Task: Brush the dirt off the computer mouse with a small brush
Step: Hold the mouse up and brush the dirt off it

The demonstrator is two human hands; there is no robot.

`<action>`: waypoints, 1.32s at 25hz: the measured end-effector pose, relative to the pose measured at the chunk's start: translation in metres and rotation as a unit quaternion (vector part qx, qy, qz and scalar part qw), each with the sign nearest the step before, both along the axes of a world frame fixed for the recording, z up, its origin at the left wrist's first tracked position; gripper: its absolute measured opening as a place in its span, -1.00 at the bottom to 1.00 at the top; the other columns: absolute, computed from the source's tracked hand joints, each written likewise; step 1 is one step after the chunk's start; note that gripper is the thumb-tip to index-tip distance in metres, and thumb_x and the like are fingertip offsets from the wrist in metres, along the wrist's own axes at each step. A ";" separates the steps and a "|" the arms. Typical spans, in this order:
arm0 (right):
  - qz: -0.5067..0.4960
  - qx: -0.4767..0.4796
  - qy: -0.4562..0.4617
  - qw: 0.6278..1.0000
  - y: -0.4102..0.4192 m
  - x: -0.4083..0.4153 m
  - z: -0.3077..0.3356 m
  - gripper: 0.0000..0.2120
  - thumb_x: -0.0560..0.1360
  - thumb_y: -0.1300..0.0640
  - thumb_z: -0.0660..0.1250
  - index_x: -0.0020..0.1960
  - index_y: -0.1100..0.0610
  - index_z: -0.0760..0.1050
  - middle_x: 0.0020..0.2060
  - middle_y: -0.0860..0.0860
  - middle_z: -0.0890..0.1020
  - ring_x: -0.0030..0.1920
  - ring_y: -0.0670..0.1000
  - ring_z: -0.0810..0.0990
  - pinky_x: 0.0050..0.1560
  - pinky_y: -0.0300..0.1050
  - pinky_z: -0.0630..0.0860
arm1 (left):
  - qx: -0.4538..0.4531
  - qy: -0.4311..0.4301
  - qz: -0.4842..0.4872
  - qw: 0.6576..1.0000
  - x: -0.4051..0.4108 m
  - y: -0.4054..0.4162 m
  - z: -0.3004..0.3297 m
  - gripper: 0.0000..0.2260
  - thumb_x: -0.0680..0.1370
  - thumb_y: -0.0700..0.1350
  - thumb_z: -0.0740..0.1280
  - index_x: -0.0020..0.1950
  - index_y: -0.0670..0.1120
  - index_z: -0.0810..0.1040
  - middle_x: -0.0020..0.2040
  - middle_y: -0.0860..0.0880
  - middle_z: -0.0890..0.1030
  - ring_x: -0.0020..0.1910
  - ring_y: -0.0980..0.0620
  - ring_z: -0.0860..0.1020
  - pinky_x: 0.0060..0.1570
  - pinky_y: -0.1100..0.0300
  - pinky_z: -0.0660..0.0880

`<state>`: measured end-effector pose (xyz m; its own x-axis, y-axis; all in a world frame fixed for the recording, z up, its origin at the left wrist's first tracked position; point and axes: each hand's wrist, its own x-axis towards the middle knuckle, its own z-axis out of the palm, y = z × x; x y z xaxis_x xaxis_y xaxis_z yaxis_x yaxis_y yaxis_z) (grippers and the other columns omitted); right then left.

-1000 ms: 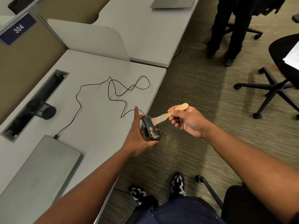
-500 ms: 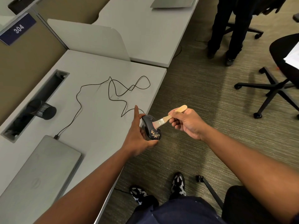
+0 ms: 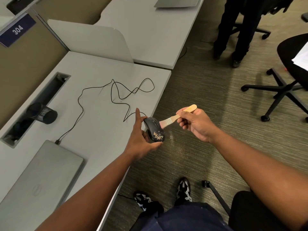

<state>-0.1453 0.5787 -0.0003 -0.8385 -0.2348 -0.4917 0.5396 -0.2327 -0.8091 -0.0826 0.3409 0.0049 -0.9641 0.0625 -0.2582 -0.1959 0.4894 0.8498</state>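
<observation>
1. The black computer mouse sits dead centre of the frame, held in the air just past the desk edge, over the carpet. Its lower end has a patch of tan crumbly dirt on it.
2. Your left hand has the mouse from the left side: thumb tucked under the bottom end, fingers curled at its side, index finger sticking straight up. So that grip is wrapped on the mouse.
3. Your right hand is pinching the pale wooden handle of the small brush, fingers curled round it. The bristles point left and touch the upper right side of the mouse, above the dirt patch.
4. There's a faint sprinkle of light specks on the carpet just right of and below the mouse.
5. The mouse's black cable loops over the desk and runs down to the closed grey laptop at lower left.
6. A black mesh cup lies on its side by the cable slot at left.
7. An office chair base is at right, someone's legs at upper right, and your sneakers at the bottom.
</observation>
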 end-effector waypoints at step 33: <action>0.045 -0.061 -0.004 0.997 -0.018 0.014 0.009 -0.89 0.61 0.23 0.37 0.08 0.25 0.61 -0.26 0.11 0.65 -0.32 -0.05 0.58 -0.33 -0.26 0.50 | 0.005 -0.020 -0.001 1.000 0.000 0.000 -0.005 0.32 0.35 -0.24 0.69 0.68 0.24 -0.28 0.59 -0.08 0.34 0.31 -0.20 0.54 0.23 0.09 0.55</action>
